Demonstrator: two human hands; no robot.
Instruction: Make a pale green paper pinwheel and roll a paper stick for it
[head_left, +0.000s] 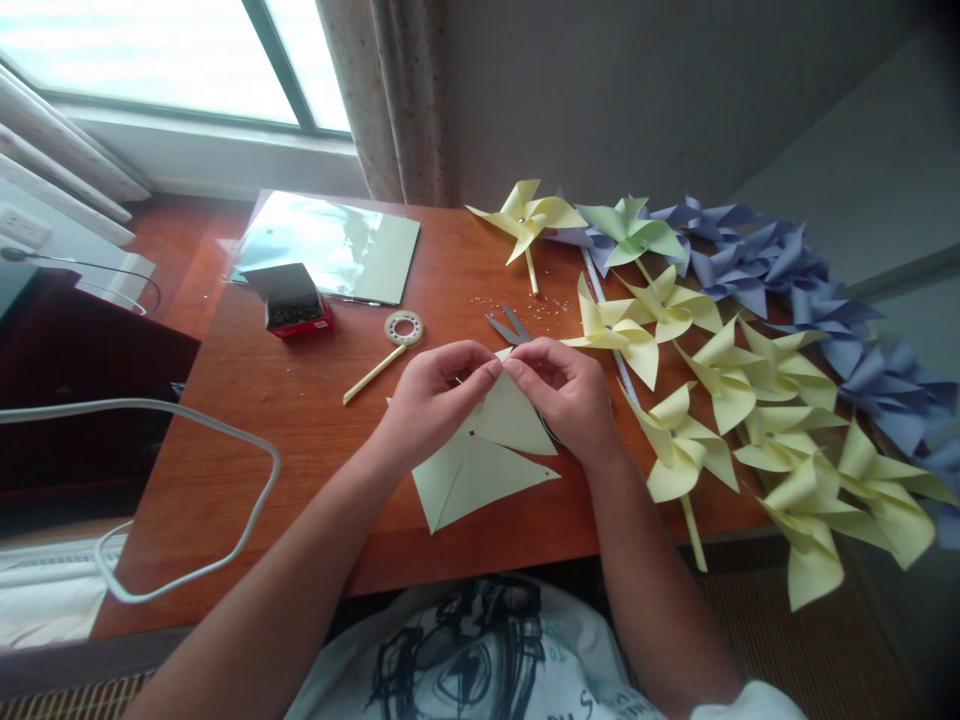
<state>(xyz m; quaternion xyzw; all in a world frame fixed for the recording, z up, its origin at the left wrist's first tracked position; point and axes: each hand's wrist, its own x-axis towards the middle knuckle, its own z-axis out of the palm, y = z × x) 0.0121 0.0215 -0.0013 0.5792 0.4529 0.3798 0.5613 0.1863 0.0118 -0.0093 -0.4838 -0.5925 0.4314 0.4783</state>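
A pale green paper sheet (480, 480), slit from its corners toward a small hole in the middle, lies in front of me on the table. My left hand (450, 390) and my right hand (559, 390) meet over its far corner, thumbs and forefingers pinched together at the paper there. Just beyond my fingertips, a pair of scissors (511, 328) lies with its blades apart, its handles largely covered by my right hand. To the left of my left hand rest a rolled paper stick (373, 375) and a roll of tape (404, 314).
Several yellow pinwheels (679, 445), a green pinwheel (628, 230) and purple pinwheels (757, 260) crowd the right side. A red box (298, 318) with its lid up stands near wrapped paper sheets (337, 245). A white cable (255, 440) loops over the left edge.
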